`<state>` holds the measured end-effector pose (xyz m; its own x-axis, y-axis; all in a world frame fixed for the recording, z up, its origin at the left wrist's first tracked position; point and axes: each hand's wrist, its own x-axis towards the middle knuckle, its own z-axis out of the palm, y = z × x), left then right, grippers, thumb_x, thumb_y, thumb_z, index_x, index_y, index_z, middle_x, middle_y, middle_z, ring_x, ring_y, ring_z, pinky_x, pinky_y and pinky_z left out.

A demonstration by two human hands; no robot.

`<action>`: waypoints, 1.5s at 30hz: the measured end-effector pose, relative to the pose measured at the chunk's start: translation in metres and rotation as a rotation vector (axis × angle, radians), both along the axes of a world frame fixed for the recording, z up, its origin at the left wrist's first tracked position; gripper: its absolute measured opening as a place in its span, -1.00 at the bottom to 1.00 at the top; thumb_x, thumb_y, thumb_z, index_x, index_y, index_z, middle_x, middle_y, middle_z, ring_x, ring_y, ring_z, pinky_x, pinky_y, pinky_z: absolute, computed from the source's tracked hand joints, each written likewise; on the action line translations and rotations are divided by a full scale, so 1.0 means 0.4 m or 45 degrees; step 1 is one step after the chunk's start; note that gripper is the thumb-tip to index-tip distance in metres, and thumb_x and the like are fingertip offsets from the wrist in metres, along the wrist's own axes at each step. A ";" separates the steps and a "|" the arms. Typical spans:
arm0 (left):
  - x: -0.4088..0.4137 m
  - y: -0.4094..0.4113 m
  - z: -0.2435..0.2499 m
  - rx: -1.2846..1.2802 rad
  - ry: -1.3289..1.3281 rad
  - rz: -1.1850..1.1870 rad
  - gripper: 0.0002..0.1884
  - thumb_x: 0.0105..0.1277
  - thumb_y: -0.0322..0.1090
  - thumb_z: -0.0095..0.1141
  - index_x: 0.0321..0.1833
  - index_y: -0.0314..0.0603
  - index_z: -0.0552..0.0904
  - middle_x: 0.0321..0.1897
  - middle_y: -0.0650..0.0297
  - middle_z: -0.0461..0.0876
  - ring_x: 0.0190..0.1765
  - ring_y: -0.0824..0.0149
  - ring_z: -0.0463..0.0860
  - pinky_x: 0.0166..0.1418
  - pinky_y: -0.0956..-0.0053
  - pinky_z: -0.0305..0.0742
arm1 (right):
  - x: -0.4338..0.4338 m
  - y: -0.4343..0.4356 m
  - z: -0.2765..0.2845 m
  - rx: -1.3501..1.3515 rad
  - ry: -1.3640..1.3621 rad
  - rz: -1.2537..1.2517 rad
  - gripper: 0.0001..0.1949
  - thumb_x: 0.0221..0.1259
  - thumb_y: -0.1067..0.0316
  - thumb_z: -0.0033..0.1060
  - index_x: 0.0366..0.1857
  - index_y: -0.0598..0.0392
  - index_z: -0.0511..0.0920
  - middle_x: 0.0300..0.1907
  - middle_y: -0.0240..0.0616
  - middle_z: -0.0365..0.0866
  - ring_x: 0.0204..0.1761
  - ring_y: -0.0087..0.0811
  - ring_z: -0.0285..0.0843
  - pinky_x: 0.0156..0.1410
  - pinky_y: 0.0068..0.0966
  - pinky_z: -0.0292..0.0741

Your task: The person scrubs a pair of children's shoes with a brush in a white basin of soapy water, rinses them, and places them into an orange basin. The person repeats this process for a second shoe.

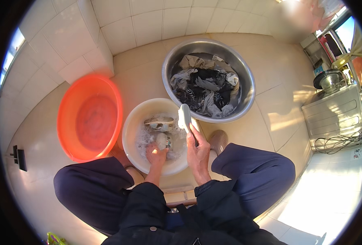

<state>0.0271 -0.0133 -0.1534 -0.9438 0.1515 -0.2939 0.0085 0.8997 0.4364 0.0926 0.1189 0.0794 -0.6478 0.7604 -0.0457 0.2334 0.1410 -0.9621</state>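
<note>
My left hand [156, 155] reaches into a cream plastic basin [131, 159] of soapy water. Its fingers grip the near end of a pale shoe [162, 140], part of which the hand and the suds hide. A second shoe [159, 123], seemingly a sandal, lies on its side farther back in the same water. Above the basin's right rim, my right hand [198, 153] is closed around the handle of a scrub brush [186, 114]. The brush stands almost upright, its white bristles facing left, apart from both shoes.
A steel tub [250, 88] of soaking dark and grey clothes stands beyond the basin to the right. An orange plastic tub [116, 122] leans at the left near the tiled wall [147, 27]. On the right sit a metal-panelled appliance [334, 116] and loose black cables [337, 144].
</note>
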 end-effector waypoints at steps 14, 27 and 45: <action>-0.082 0.081 0.074 0.335 -0.191 -0.004 -0.59 0.14 -0.05 0.50 -0.15 -0.24 0.75 -0.21 0.08 0.82 -0.13 0.07 0.79 0.05 0.20 0.67 | 0.001 0.037 -0.108 0.151 0.064 -0.139 -0.49 0.64 0.21 0.14 0.47 0.36 0.48 -0.03 -0.24 0.73 -0.15 -0.58 0.54 0.01 -0.52 0.52; 0.021 0.038 0.018 0.220 -0.203 0.574 -0.20 0.06 0.06 0.65 0.27 -0.20 0.56 0.09 0.03 0.76 0.20 -0.08 0.74 0.33 0.07 0.60 | 0.021 -0.008 -0.042 -0.175 0.052 -0.097 -0.54 0.61 0.20 0.20 0.34 0.38 0.60 -0.28 -0.50 0.58 -0.31 -0.69 0.38 -0.22 -0.58 0.37; -0.057 0.009 0.086 1.363 -0.609 0.664 -0.49 0.34 -0.18 0.52 0.18 -0.29 0.55 -0.15 0.21 0.71 -0.13 0.33 0.68 -0.02 0.34 0.62 | -0.003 -0.046 -0.055 -0.506 0.110 -0.230 -0.62 0.64 0.22 0.16 0.31 0.25 0.67 -0.37 -0.60 0.40 -0.37 -0.75 0.23 -0.31 -0.64 0.19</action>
